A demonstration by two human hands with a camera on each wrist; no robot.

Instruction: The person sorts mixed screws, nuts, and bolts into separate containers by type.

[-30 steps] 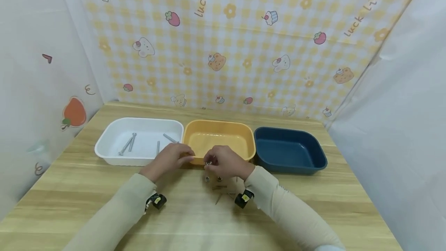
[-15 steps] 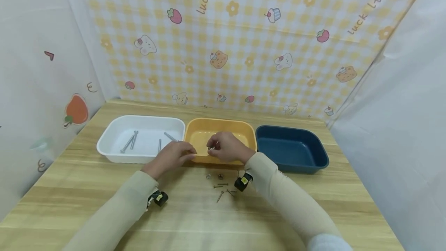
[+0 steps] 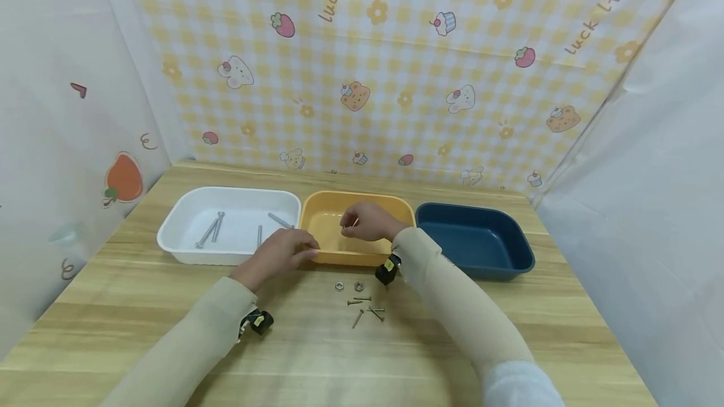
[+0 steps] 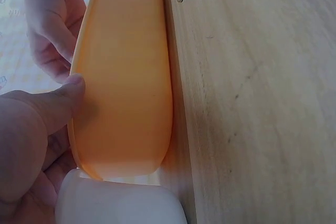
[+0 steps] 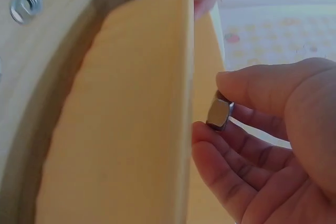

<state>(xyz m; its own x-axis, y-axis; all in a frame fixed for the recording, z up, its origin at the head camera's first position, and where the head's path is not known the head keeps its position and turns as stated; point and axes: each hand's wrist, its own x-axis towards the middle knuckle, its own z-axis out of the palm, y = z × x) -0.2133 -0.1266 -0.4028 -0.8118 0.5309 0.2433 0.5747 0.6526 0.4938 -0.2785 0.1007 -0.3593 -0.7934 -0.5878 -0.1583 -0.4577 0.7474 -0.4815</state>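
Note:
My right hand (image 3: 370, 222) is over the inside of the yellow tray (image 3: 345, 259). In the right wrist view it pinches a metal hex nut (image 5: 219, 113) between thumb and fingers, behind the tray's rim. My left hand (image 3: 277, 254) grips the tray's near rim at its left corner. The left wrist view shows its thumb on the outer wall and its other fingers behind the rim. Two flanged nuts, a left nut (image 3: 339, 286) and a right nut (image 3: 359, 286), lie on the table before the tray. Several small screws (image 3: 359, 318) lie nearer to me.
A white tray (image 3: 170, 242) on the left holds several long bolts (image 3: 208, 232). To the right stands a dark blue tray (image 3: 475, 240). The three trays form a row on the wooden table (image 3: 305, 357), with a checked cloth (image 3: 373, 68) behind.
My right hand has risen from the table in front of the yellow tray, crossed the near rim and moved over the tray with the nut. My left hand stays at the rim.

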